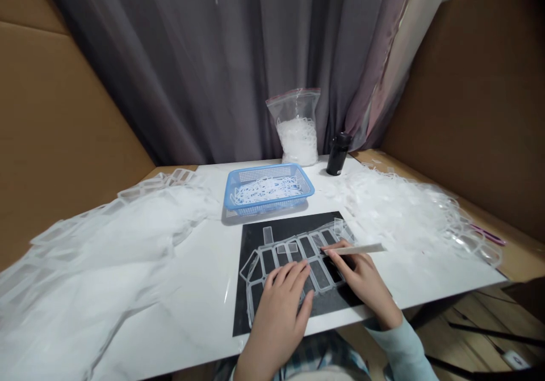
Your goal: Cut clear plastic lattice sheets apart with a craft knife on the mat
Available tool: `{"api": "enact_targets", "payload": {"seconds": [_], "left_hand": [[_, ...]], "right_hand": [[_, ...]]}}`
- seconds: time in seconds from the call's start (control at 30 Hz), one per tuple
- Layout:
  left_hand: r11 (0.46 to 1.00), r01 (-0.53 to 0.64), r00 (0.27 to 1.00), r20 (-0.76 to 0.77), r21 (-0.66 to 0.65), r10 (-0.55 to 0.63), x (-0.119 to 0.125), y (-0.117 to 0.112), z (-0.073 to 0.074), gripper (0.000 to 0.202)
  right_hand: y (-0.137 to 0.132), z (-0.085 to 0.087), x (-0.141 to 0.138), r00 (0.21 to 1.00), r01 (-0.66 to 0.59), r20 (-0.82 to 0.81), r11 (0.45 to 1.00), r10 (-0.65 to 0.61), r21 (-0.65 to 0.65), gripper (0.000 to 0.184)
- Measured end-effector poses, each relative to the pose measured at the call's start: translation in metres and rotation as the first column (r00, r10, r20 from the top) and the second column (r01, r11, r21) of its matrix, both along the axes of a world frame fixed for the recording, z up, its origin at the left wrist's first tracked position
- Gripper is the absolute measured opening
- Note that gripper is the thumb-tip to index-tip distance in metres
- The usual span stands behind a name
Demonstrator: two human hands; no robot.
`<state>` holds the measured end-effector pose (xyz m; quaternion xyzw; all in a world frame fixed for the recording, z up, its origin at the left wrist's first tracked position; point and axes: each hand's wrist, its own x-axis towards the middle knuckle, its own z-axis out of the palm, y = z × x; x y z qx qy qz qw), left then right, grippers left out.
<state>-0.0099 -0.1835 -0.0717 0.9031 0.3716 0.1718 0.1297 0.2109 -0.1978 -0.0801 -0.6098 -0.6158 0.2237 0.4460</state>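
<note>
A long sleeve of smooth pale aqua fabric (398,354) covers the right forearm and ends a little above the wrist, leaving the bare right hand (361,279) uncovered. The bare left hand (276,318) has no sleeve visible around it in this view. Beyond the bench edge, at the bottom of the view, is a garment of blue, white and dark checks (317,361), partly cut off by the frame.

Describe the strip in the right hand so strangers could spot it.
On the white table, a black mat carries a clear plastic lattice. Over it, the right hand pinches a flat pale strip. Unlike the see-through frames nearby, it looks solid and juts past the fingers.
</note>
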Motion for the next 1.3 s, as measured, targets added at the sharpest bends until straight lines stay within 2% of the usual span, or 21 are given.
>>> {"api": "enact_targets", "payload": {"seconds": [0.23, 0.4, 0.47, 0.53, 0.67, 0.73, 0.77, 0.83, 0.9, 0.97, 1.03, 1.1, 1.3], "left_hand": [[0.999, 0.002, 1.000, -0.005, -0.032, -0.002, 0.001, -0.001, 0.001, 0.041], [0.996, -0.007, 1.000, -0.028, -0.088, 0.004, 0.001, -0.001, 0.001, 0.041], [0.995, -0.009, 0.999, -0.039, -0.102, 0.005, 0.000, -0.001, 0.002, 0.041], [0.994, -0.010, 0.999, -0.040, -0.106, 0.006, 0.000, -0.001, 0.002, 0.041], [0.996, -0.012, 0.999, -0.035, -0.093, 0.009, 0.000, 0.000, 0.003, 0.042], [0.996, -0.012, 0.999, -0.036, -0.087, 0.009, 0.000, 0.000, 0.003, 0.041], [0.996, -0.012, 0.999, -0.036, -0.084, 0.009, 0.001, 0.000, 0.002, 0.041], [0.997, -0.011, 0.999, -0.034, -0.074, 0.008, 0.001, -0.001, 0.002, 0.041], [0.998, -0.012, 0.999, -0.033, -0.065, 0.010, 0.002, -0.001, 0.001, 0.041], [0.998, -0.012, 0.999, -0.035, -0.063, 0.009, 0.002, -0.001, 0.001, 0.041], [0.998, -0.012, 0.999, -0.038, -0.068, 0.010, 0.001, -0.001, 0.001, 0.041], [0.997, -0.011, 0.999, -0.037, -0.070, 0.009, 0.001, -0.001, 0.001, 0.040], [0.997, -0.010, 0.999, -0.031, -0.073, 0.008, 0.000, -0.001, 0.000, 0.041]], "right_hand": [[0.000, 0.001, -0.002, 0.999, -0.038, 0.033, 0.997, 0.036, 0.060, 0.027], [0.004, -0.003, -0.008, 0.998, -0.031, 0.059, 0.993, 0.024, 0.116, 0.031], [0.005, -0.007, -0.007, 0.997, 0.032, 0.061, 0.988, -0.042, 0.151, 0.033], [0.005, -0.009, -0.001, 0.985, 0.157, 0.045, 0.968, -0.169, 0.194, 0.034], [-0.002, -0.008, 0.018, 0.885, 0.455, -0.026, 0.854, -0.464, 0.253, 0.033], [-0.006, -0.006, 0.026, 0.854, 0.512, -0.055, 0.820, -0.517, 0.254, 0.032], [-0.007, -0.005, 0.028, 0.861, 0.503, -0.062, 0.829, -0.504, 0.245, 0.032], [-0.008, -0.004, 0.028, 0.913, 0.407, -0.062, 0.890, -0.403, 0.207, 0.032], [-0.006, -0.003, 0.023, 0.970, 0.243, -0.051, 0.958, -0.238, 0.154, 0.031], [-0.004, -0.002, 0.016, 0.996, 0.081, -0.042, 0.991, -0.077, 0.104, 0.028], [-0.003, -0.002, 0.011, 0.999, -0.030, -0.042, 0.997, 0.033, 0.074, 0.026], [-0.001, -0.002, 0.008, 0.995, -0.086, -0.046, 0.995, 0.089, 0.060, 0.024], [-0.001, -0.005, 0.010, 0.992, -0.122, -0.035, 0.991, 0.123, 0.047, 0.021]]}}
